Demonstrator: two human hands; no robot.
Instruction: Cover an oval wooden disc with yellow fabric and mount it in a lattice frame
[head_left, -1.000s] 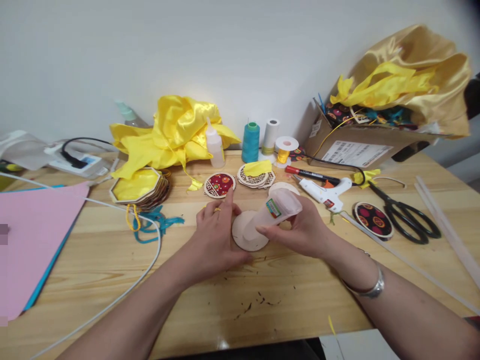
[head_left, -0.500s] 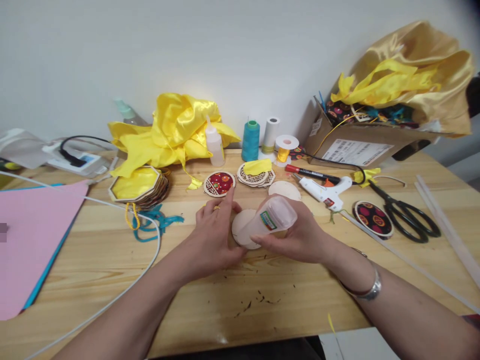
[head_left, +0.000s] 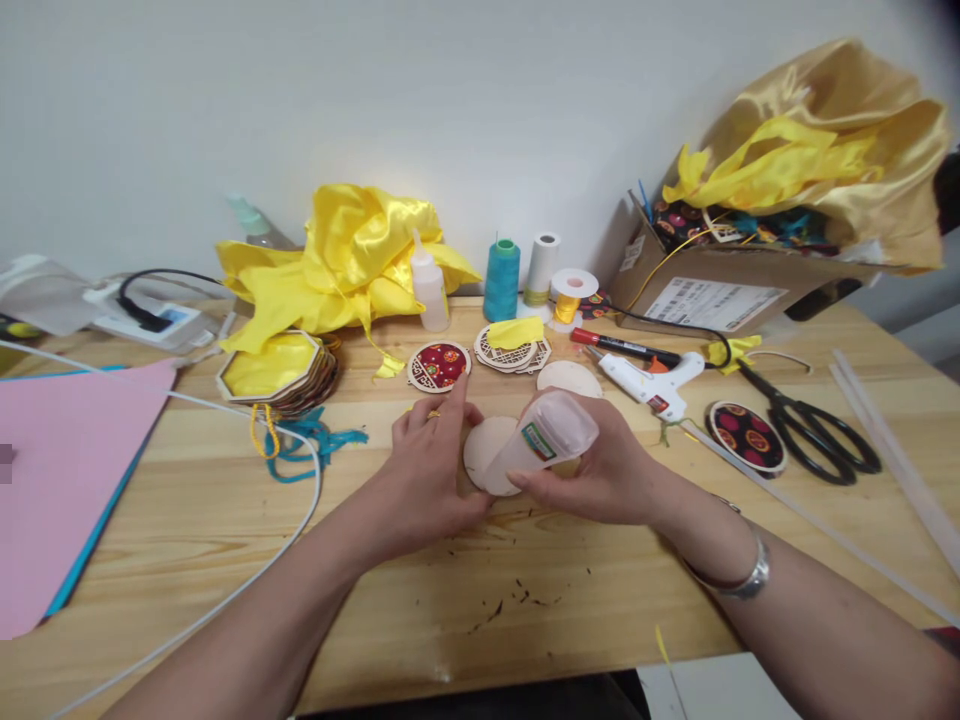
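In the middle of the table, my left hand [head_left: 427,465] grips a pale round wooden disc [head_left: 480,450] by its left side, thumb near the lower edge and index finger stretched forward. My right hand [head_left: 600,470] is wrapped around a translucent glue bottle [head_left: 559,435], tilted low over the disc; its nozzle tip is hidden. Just beyond my left fingertips lies a round ornament with red patterned fabric [head_left: 442,367]. A second pale disc [head_left: 570,378] rests behind my right hand, partly covered by it. Beside that is a pile of openwork wooden pieces [head_left: 534,358] with a yellow scrap on top.
Yellow satin [head_left: 360,260] and a second bottle [head_left: 430,290] stand behind. Thread spools [head_left: 502,282] are near the wall. To the right lie a glue gun [head_left: 652,385], scissors [head_left: 817,430] and a cardboard box [head_left: 697,290]. A white cable [head_left: 318,480] crosses the left side.
The glue bottle in my right hand has shifted very slightly to the right. My left hand and the disc stay almost in place.
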